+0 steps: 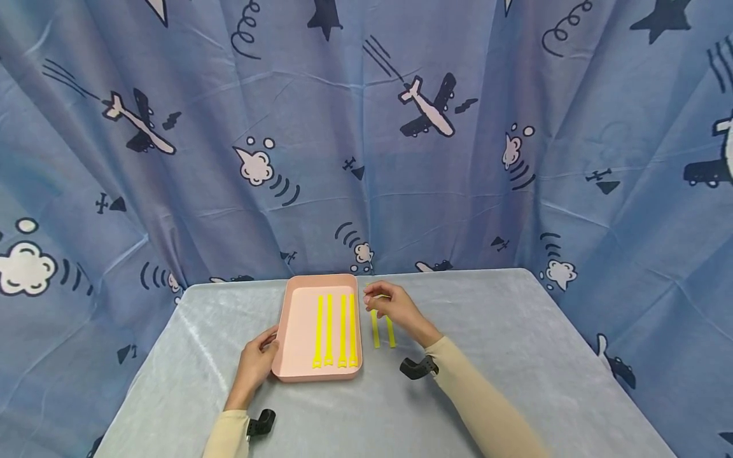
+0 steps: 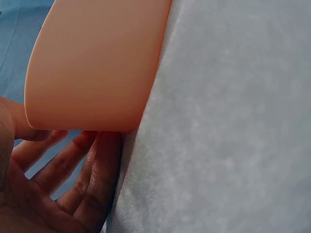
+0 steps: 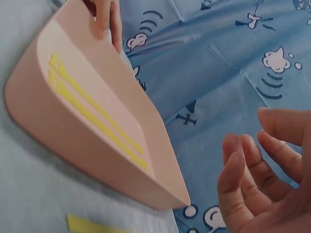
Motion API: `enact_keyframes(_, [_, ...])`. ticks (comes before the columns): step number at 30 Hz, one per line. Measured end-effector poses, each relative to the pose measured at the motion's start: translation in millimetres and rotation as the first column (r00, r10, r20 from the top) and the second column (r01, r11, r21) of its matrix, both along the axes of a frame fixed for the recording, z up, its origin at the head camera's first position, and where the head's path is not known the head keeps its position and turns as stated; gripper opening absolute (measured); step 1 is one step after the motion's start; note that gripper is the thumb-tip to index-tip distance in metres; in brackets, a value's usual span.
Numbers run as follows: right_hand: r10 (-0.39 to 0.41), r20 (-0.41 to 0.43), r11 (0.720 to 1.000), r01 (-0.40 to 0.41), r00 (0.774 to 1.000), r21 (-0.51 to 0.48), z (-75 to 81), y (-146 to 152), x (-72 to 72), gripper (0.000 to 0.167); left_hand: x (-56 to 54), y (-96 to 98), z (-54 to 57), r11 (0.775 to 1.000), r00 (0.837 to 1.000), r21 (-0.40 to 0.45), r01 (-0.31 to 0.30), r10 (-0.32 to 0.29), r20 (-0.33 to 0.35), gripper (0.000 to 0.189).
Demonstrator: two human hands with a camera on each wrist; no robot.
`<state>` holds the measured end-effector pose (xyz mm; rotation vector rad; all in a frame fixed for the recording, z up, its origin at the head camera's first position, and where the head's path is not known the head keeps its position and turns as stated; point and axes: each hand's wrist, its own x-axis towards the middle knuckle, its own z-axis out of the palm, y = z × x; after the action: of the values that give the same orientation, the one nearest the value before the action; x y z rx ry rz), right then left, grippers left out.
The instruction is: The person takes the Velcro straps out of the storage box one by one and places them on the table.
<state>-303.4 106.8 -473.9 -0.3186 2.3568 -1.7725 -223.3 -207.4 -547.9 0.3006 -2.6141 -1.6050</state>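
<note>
A shallow pink tray (image 1: 298, 337) rests on the table; in the left wrist view its smooth side wall (image 2: 92, 68) fills the upper left. My left hand (image 1: 254, 362) grips its left side, thumb at the rim and fingers along the outer wall. Inside lie several flat yellow straps (image 1: 343, 331), side by side, with wider slotted ends like cable ties. Beyond the tray's right edge are two more yellow straps (image 1: 375, 331), their far ends hidden behind my right hand (image 1: 401, 312). That hand hovers over them, thumb and fingers apart and loosely bent, holding nothing.
A pale grey cloth covers the table (image 1: 487, 331). Behind its far edge hangs a blue curtain (image 1: 321, 210) printed with planes, clouds and stars. Each wrist wears a black camera band (image 1: 419, 367).
</note>
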Motion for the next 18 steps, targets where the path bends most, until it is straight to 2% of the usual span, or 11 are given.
enact_keyframes(11, [0.041, 0.021, 0.999, -0.041, 0.999, -0.014, -0.5, -27.5, 9.9, 0.028, -0.1, -0.3, -0.8, 1.000, 1.000, 0.005, 0.004, -0.004, 0.010, 0.042])
enact_keyframes(18, [0.099, 0.021, 0.994, -0.098, 0.995, -0.051, -2.1, -43.5, 11.8, 0.030, -0.5, -1.1, -0.8, 1.000, 1.000, 0.006, 0.003, -0.003, 0.006, 0.043])
